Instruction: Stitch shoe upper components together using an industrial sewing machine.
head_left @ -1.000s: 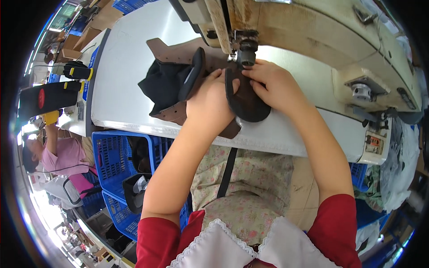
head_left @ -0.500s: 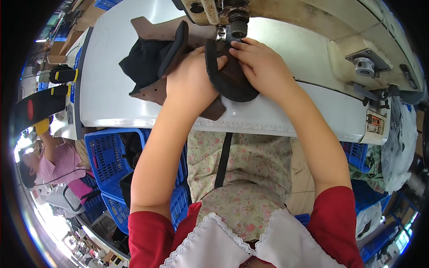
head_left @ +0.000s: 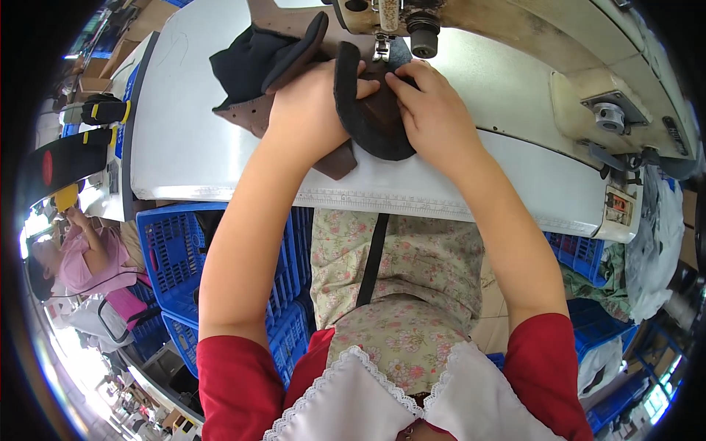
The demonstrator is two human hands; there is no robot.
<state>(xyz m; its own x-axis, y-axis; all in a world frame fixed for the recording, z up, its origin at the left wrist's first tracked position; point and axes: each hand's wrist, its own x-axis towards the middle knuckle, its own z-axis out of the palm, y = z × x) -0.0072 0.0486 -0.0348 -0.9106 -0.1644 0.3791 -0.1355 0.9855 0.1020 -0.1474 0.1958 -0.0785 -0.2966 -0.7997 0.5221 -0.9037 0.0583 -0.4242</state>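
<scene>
Two hands: left hand (head_left: 312,103) and right hand (head_left: 430,110) both pinch the dark piece (head_left: 368,121) (felt-like) under the needle (head_left: 381,48).
Risk: fingertips (head_left: 393,79) beside needle; a slip could prick them.

Both hands press a dark shoe upper (head_left: 371,117) against the white worktop (head_left: 191,140) under the sewing machine (head_left: 515,29). The left hand (head_left: 309,110) grips its curved black edge; the right hand (head_left: 430,110) holds it flat just beside the presser foot (head_left: 381,50). Blue crates (head_left: 176,257) stand below the worktop's left side.
</scene>
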